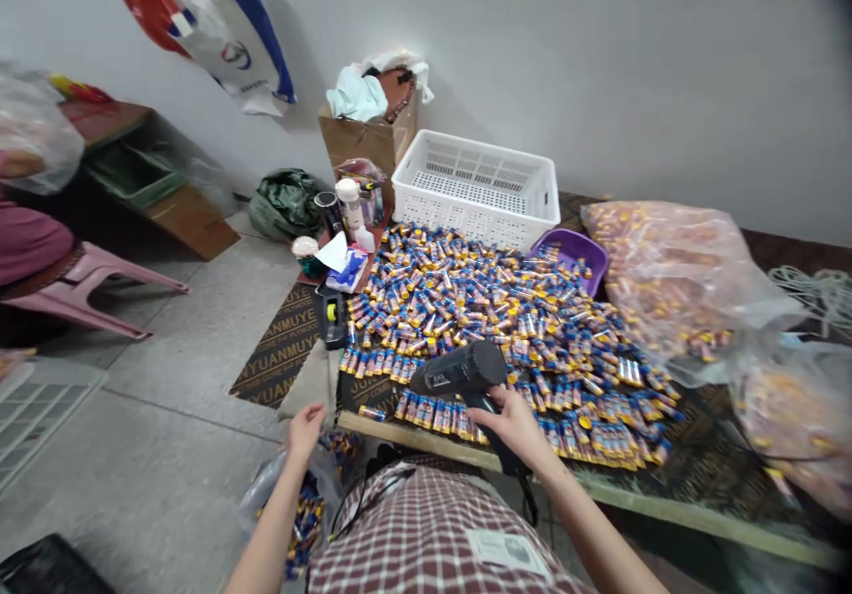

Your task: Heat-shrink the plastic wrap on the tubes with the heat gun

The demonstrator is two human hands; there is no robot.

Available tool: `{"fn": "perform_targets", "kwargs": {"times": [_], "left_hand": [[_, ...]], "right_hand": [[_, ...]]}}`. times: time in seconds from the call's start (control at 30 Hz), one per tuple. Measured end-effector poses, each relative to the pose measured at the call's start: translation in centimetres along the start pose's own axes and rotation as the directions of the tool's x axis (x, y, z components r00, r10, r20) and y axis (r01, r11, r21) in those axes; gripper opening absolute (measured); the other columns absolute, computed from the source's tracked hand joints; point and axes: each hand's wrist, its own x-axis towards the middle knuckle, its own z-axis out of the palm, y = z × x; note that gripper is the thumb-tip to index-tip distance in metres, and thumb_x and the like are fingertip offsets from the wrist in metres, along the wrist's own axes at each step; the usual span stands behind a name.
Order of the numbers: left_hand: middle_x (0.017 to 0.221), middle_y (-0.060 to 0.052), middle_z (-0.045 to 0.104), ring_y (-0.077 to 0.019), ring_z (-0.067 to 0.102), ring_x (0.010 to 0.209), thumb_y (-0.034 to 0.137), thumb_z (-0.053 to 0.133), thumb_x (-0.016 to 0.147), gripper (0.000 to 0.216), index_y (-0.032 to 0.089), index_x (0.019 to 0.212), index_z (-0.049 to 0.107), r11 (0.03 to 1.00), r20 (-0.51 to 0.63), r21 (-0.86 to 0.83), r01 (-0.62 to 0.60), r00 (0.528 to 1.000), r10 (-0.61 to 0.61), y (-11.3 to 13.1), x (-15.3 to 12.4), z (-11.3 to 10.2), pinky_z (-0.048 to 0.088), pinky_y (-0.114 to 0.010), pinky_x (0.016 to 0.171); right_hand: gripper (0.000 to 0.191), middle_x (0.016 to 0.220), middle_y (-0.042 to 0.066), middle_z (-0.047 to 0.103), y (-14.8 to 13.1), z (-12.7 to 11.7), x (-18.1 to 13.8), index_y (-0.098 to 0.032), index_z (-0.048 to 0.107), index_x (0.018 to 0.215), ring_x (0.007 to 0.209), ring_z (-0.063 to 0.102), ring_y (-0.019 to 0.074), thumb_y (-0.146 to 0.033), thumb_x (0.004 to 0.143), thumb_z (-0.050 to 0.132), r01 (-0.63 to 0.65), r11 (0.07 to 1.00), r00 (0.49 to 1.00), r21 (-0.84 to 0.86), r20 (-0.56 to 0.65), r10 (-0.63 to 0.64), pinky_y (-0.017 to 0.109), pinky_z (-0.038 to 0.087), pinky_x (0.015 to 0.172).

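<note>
My right hand (509,421) is wrapped round the handle of a black hair dryer (459,368), with its barrel pointing left above the front rows of tubes. Small printed tubes (459,283) with blue and yellow ends cover much of the low table; those near the front edge stand in lines. My left hand (306,430) hovers just off the table's front left corner. Its fingers are curled together, and nothing shows in them. One lone tube (371,413) lies to its right on the table edge. Below, a clear bag (319,496) holds more tubes.
Behind the tubes stand a white plastic crate (476,190) and a purple basin (576,252). Big clear bags (672,265) of tubes fill the right side. A tape dispenser (333,314) and bottles (350,203) are at left. Farther left, a person sits on a pink stool (99,283).
</note>
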Motion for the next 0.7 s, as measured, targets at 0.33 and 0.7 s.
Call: {"fn": "perform_targets", "kwargs": {"times": [0.33, 0.7], "left_hand": [[0.075, -0.009, 0.067, -0.0238, 0.063, 0.078, 0.036, 0.058, 0.058, 0.033, 0.012, 0.080, 0.064, 0.988, 0.158, 0.109, -0.106, 0.983, 0.088, 0.9, -0.5, 3.8, 0.049, -0.035, 0.074], [0.091, -0.013, 0.063, -0.0318, 0.054, 0.101, 0.032, 0.046, 0.067, 0.043, 0.014, 0.104, 0.056, 0.807, -0.443, 0.550, 0.216, 0.895, 0.063, -4.6, -9.3, 3.1, 0.047, -0.044, 0.079]], "right_hand": [[0.038, 0.087, 0.012, 0.070, 5.0, -6.3, -6.5, -0.010, 0.065, 0.085, 0.078, 0.062, 0.0254, -0.041, 0.065, 0.068, -0.190, 0.958, 0.923, 0.214, -0.294, 0.249, 0.033, 0.047, 0.068], [0.033, 0.083, 0.011, 0.071, 11.0, -12.9, -8.5, -0.011, 0.068, 0.080, 0.080, 0.063, 0.0291, -0.040, 0.063, 0.065, -0.145, 0.989, 0.923, 0.026, -0.358, 0.144, 0.033, 0.045, 0.068]]}}
